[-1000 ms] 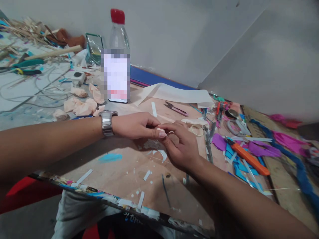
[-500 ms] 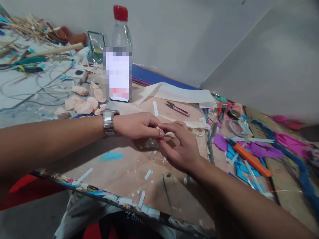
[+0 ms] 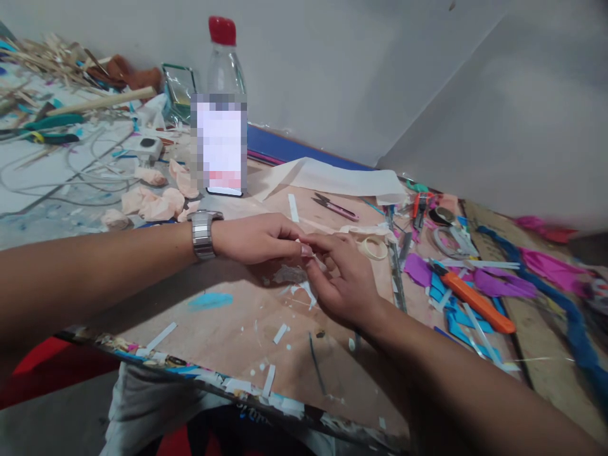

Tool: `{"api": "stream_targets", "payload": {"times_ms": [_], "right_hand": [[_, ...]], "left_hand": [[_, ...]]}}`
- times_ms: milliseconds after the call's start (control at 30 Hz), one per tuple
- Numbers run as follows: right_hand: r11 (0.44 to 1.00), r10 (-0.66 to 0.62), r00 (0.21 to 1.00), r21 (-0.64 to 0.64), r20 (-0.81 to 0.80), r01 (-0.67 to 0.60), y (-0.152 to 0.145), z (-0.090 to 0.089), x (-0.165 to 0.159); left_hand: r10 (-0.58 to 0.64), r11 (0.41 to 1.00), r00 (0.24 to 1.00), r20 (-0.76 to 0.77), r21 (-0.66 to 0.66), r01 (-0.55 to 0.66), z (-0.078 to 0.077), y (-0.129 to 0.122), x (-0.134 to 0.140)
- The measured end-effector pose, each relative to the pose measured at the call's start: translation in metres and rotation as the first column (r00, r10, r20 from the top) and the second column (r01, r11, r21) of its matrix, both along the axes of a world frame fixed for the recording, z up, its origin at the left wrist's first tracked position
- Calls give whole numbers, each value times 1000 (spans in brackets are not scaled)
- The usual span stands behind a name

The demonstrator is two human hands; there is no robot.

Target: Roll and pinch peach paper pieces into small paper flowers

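Observation:
My left hand (image 3: pixel 259 239), with a metal watch (image 3: pixel 203 235) on its wrist, is closed with thumb and fingers pressed together. My right hand (image 3: pixel 346 275) meets it fingertip to fingertip over the board (image 3: pixel 228 342), its fingers bent in a pinch. A small pale bit shows between the fingertips, too hidden to name. Just below the hands lie a clear crumpled scrap (image 3: pixel 289 274) and a white scrap (image 3: pixel 304 292). A pale tape ring (image 3: pixel 374 247) rests beside my right hand. Beyond it are pink-handled thread snips (image 3: pixel 335 206).
A lit phone (image 3: pixel 222 149) leans against a red-capped bottle (image 3: pixel 227 66). Peach crumpled paper (image 3: pixel 154 202), pliers (image 3: pixel 52 126) and sticks (image 3: pixel 47 60) are on the left. An orange cutter (image 3: pixel 475 297) and coloured scraps lie right. A pale paper sheet (image 3: pixel 332 177) is behind.
My hands stay together with only small finger movements. The tape ring and the white scrap below the fingers show more now. The whole view has shifted slightly.

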State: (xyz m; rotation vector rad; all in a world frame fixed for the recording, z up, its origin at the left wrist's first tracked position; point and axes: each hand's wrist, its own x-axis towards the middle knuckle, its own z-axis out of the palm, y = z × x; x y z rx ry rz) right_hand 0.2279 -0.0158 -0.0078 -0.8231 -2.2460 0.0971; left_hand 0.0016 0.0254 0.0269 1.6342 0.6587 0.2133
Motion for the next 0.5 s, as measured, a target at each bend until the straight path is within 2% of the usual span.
{"api": "stream_targets", "payload": {"times_ms": [267, 500], "right_hand": [[996, -86, 993, -27, -79, 84, -4, 3, -1], [998, -54, 996, -16, -69, 53, -1, 2, 0]], "left_hand": [[46, 999, 999, -4, -19, -46, 2, -1, 0], [61, 997, 998, -2, 56, -60, 1, -1, 0]]}}
